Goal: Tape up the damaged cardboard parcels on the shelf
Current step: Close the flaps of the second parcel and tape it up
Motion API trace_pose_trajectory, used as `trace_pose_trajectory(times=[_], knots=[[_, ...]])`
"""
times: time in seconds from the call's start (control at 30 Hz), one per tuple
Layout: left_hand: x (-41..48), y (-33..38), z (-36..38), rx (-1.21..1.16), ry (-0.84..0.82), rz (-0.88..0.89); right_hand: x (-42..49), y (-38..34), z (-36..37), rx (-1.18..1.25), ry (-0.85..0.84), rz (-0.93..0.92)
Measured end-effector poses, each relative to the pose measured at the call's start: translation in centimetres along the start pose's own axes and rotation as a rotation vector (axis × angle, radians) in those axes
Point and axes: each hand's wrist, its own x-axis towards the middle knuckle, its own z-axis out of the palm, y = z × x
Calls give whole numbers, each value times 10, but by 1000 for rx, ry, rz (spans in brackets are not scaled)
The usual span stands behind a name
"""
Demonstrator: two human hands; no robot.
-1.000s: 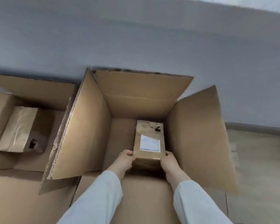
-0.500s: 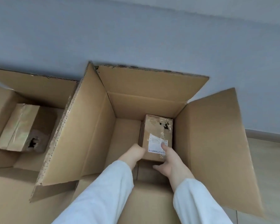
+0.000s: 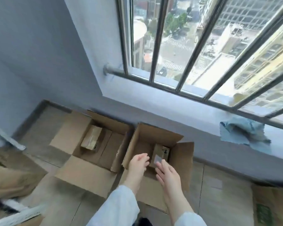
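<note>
landmark: large open brown cardboard carton [image 3: 183,157] on the floor under the window sill
parcel: small brown cardboard parcel [image 3: 158,150] with a white label and a torn hole on top, inside the carton against its right wall
left hand [image 3: 138,163]: over the carton's near-left edge, fingers loosely curled, holding nothing
right hand [image 3: 168,175]: over the carton's near edge, fingers straight and spread, tips near the parcel label; contact unclear
second carton: open brown cardboard box [image 3: 82,175] touching the carton's left side, holds a taped brown parcel [image 3: 91,138]
cloth: crumpled blue cloth [image 3: 242,132] on the sill, right of the carton
</note>
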Motion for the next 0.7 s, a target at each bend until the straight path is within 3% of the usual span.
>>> trace_pose_trajectory(times=[0.3,0.7], knots=[[-205,72,-103,-329,172,326,-207,-37,96,-151,-302,-246],[-450,67,-331,-598,508,837,-485,55,238,-227,-719,-475]])
